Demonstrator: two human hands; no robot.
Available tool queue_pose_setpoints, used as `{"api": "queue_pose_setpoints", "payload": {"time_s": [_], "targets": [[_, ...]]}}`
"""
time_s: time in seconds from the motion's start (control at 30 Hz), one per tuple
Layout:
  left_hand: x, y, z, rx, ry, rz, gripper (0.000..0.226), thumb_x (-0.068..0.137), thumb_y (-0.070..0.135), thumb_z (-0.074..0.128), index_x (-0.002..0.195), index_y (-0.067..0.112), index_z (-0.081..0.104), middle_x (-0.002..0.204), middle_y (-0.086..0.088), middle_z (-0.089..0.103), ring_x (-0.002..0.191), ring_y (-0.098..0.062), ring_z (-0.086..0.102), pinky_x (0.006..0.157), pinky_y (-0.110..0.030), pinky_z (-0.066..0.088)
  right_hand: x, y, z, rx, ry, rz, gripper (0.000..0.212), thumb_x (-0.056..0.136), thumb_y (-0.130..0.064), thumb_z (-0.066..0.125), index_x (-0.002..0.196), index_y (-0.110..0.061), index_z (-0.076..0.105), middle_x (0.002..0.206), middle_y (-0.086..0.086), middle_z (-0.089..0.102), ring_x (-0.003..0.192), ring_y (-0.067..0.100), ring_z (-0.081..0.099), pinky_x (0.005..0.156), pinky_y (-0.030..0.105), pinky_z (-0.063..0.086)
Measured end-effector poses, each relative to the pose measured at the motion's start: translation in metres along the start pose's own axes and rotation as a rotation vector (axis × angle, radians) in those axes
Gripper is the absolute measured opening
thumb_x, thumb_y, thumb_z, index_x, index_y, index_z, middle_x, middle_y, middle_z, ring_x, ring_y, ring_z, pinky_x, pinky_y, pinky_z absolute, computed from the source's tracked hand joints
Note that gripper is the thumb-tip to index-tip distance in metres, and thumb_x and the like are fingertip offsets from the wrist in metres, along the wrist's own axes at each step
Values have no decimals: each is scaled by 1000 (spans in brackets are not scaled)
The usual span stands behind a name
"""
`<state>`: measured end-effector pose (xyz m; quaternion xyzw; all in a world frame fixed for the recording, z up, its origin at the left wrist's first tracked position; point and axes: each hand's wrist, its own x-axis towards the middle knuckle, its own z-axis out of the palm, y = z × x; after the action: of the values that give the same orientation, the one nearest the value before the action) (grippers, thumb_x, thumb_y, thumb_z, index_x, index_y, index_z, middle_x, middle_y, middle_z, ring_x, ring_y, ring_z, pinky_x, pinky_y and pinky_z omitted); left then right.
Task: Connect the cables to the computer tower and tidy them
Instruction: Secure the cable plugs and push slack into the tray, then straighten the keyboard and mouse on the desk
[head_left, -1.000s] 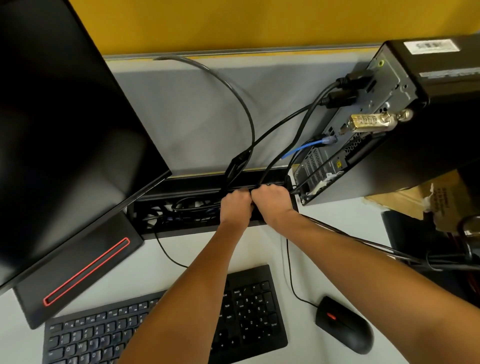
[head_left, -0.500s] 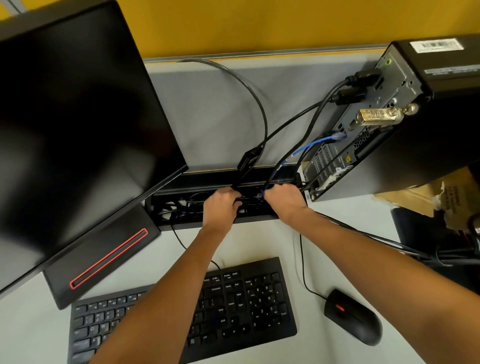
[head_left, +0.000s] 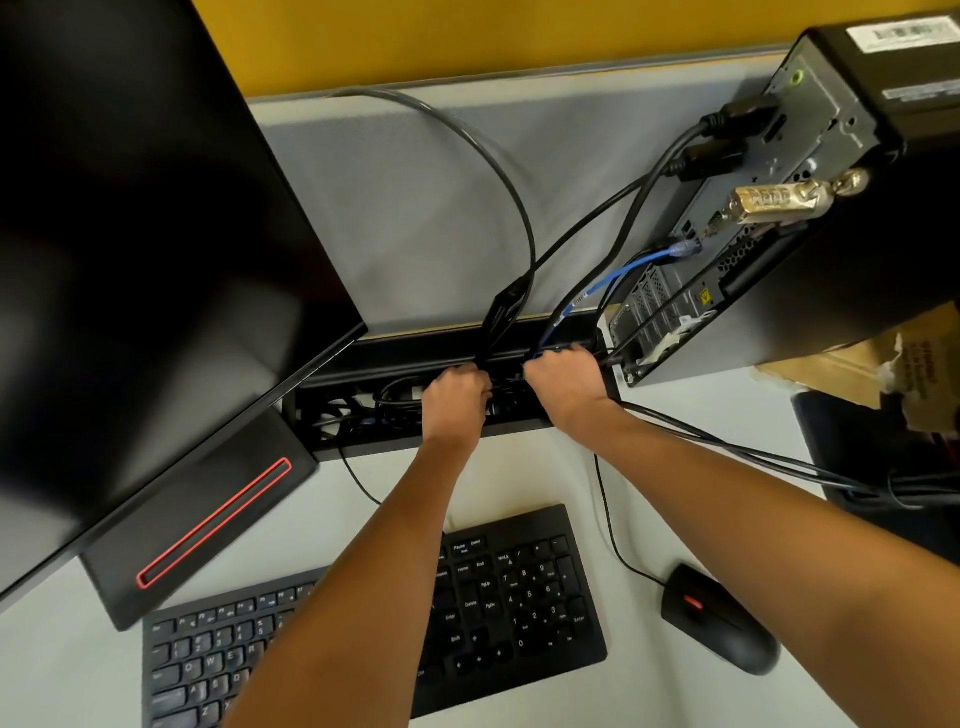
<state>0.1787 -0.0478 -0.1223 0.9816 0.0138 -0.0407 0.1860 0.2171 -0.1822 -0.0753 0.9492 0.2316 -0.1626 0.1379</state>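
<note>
Cables run from the back of the computer tower down into the black cable tray at the rear edge of the desk, and several plugs, also a blue network cable, already sit in their ports. Both hands are at the tray. The left hand has its fingers curled around a bunch of black cables, and the right hand grips the cables just beside the tower's lower corner. The fingertips are hidden, so I cannot tell how tight the grip is.

One risk, I think, is pulling too hard while tidying: the blue cable and the two upper black plugs could come loose from the tower. Also the mouse wire passes close under the right wrist and could be dragged along.
</note>
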Motion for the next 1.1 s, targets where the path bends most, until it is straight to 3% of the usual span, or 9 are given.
{"api": "queue_pose_setpoints", "payload": {"time_s": [0.17, 0.3, 0.37, 0.43, 0.5, 0.6, 0.8, 0.97, 1.1], "targets": [[-4, -20, -13, -264, -60, 75, 22, 90, 7, 61, 110, 10, 71, 109, -5, 68, 97, -20, 64, 88, -31, 52, -4, -11, -10, -32, -74, -54, 32, 88, -1, 54, 115, -17, 59, 109, 4, 66, 106, 26, 63, 97, 35, 41], [-25, -48, -41, -490, 139, 14, 26, 86, -6, 59, 107, 4, 71, 103, -3, 65, 86, -11, 64, 78, -10, 50, -9, -29, -22, -50, -136, -85, 33, 89, 0, 52, 117, -15, 59, 117, 4, 61, 110, 26, 59, 87, 32, 40], [-27, -67, -55, -446, 170, -62, 26, 85, -5, 58, 103, 7, 72, 101, -1, 66, 85, -13, 64, 79, -16, 53, -12, -40, -29, 18, -159, -51, 37, 87, 3, 55, 121, -12, 57, 122, 6, 57, 113, 28, 57, 80, 32, 42], [-23, -85, -66, -250, 54, -128, 24, 86, 3, 59, 104, 12, 72, 106, -3, 67, 92, -20, 65, 86, -33, 54, -15, -52, -38, 100, -136, -29, 40, 85, 5, 58, 122, -9, 56, 123, 8, 55, 114, 30, 57, 81, 35, 46], [-22, -96, -72, -56, -72, -175, 25, 89, 12, 60, 111, 15, 69, 114, -6, 65, 100, -26, 63, 90, -41, 51, -15, -67, -46, 169, -66, -42, 39, 83, 10, 59, 119, -6, 57, 119, 12, 58, 112, 33, 58, 82, 38, 47], [-23, -96, -72, 22, -133, -205, 27, 90, 22, 62, 116, 16, 67, 116, -9, 64, 103, -29, 61, 89, -41, 51, -9, -82, -49, 221, 37, -57, 36, 82, 13, 56, 114, -3, 59, 114, 14, 60, 107, 34, 61, 80, 39, 49], [-28, -93, -58, -17, -143, -285, 27, 90, 33, 63, 90, 7, 70, 86, -11, 67, 84, -28, 64, 74, -36, 53, 5, -89, -33, 218, 25, -42, 25, 88, 6, 52, 108, -3, 63, 108, 16, 65, 102, 36, 63, 80, 40, 50], [-28, -90, -44, -48, -126, -327, 26, 88, 29, 66, 89, 3, 68, 89, -13, 66, 84, -29, 64, 68, -33, 48, 12, -96, -26, 224, 12, -5, 28, 88, 8, 50, 111, -3, 61, 110, 17, 63, 104, 38, 61, 82, 42, 50], [-27, -94, -49, -150, -163, -379, 28, 88, 31, 66, 85, 3, 69, 84, -12, 65, 81, -27, 65, 71, -35, 55, 5, -100, -24, 256, 6, 18, 32, 86, 12, 50, 113, -3, 60, 112, 16, 62, 106, 36, 61, 82, 41, 50]]}}
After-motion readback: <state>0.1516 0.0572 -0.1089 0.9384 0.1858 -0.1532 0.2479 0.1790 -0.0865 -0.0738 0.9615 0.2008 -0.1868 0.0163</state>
